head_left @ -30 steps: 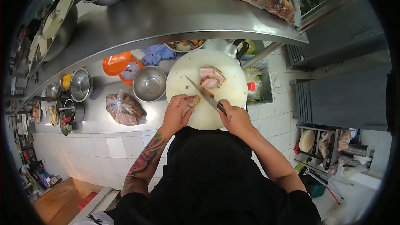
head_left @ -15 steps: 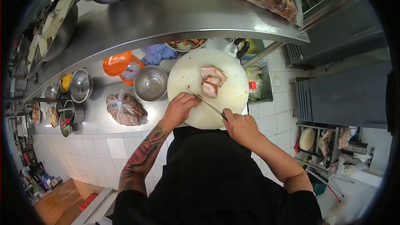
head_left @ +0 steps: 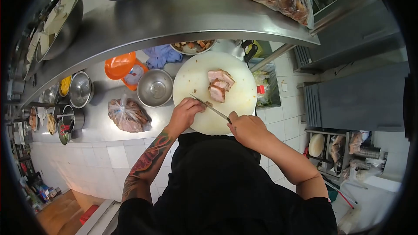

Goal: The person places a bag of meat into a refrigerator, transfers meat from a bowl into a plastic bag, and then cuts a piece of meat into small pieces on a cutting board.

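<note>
Head view: a round cutting board [head_left: 244,91] is lying on a metal counter [head_left: 98,126], and both bare hands are working over its near half. The fingers of the right hand [head_left: 248,127], at the board's near right edge, are wrapping closely round the handle of a knife [head_left: 216,111]; the blade is slanting across the board, its tip pointing toward the board's left side. The fingers of the left hand [head_left: 186,112] are curling together over the board's near left part, just beside the blade. A small meat scrap [head_left: 209,104] is showing past the blade, near those fingertips (whatever they are covering is hidden, so I cannot tell whether they are gripping anything).

Larger meat pieces [head_left: 222,85] are lying clustered around the middle of the board, beyond the blade, with neither hand touching them. Left of the board, a metal bowl [head_left: 155,88] is sitting just beside it, and a tied plastic bag [head_left: 127,115] is resting farther out.

The step in hand seems to be cutting small meat on the board. In my judgement, a further stroke would be calling for left fingertips tucked clear of the edge, meat held steady against the board, and an even draw from the right hand.
</note>
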The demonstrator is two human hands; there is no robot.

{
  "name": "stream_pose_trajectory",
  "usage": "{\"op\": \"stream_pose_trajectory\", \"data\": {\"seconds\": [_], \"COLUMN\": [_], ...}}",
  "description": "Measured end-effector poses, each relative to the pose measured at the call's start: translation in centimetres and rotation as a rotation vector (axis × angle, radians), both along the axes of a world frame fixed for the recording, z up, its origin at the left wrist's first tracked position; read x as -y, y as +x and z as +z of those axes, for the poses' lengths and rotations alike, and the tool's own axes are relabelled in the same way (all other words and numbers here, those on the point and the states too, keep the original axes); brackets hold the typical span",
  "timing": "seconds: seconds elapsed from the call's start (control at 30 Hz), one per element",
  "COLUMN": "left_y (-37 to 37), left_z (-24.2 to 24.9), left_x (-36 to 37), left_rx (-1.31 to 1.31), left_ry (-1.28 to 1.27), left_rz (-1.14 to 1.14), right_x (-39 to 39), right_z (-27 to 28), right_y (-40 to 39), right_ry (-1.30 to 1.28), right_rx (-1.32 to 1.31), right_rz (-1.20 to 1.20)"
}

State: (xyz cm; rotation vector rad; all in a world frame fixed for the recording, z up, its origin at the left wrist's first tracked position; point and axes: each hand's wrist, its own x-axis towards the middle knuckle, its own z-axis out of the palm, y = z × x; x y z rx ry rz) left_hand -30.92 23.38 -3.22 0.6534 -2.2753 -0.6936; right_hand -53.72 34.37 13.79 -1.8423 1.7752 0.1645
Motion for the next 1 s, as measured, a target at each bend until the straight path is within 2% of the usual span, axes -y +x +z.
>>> {"op": "stream_pose_trajectory", "data": {"seconds": [0.1,0.13,0.23,0.3,0.47,0.57,0.63,0.73,0.9,1.0], "left_y": [0.1,0.1,0.2,0.4,0.6,0.8,0.8,1.1,1.5,1.7], "left_z": [-0.2,-0.2,-0.2,0.0,-0.5,-0.8,-0.8,-0.7,-1.7,-1.7], "left_x": [-0.1,-0.1,-0.3,-0.5,-0.2,0.0,0.1,0.2,0.4,0.2], "left_rx": [-0.023,-0.026,-0.058,-0.032,-0.079,-0.088,-0.095,-0.119,-0.113,-0.132], "left_ry": [0.009,0.008,0.025,0.085,0.058,0.049,0.046,0.096,0.072,0.085], "left_rz": [0.012,0.014,0.015,0.056,0.039,0.031,0.038,0.043,0.041,0.049], "right_x": [0.4,1.5,3.4,3.6,1.5,2.4,3.6,3.8,2.2,2.3], "right_z": [-2.5,-5.3,-6.7,-5.6,0.3,-5.2,-6.6,-4.7,0.5,-3.9], "right_y": [0.4,0.8,0.7,1.0,0.7,2.0,1.9,1.6,1.3,2.2], "right_ry": [0.048,0.010,-0.077,-0.120,0.146,0.065,0.026,0.001,0.175,0.098], "right_rx": [0.002,0.023,0.037,0.038,-0.040,0.011,0.008,0.030,-0.030,-0.002], "right_rz": [-0.025,-0.038,-0.025,-0.006,-0.008,-0.060,-0.046,-0.038,-0.028,-0.048]}}
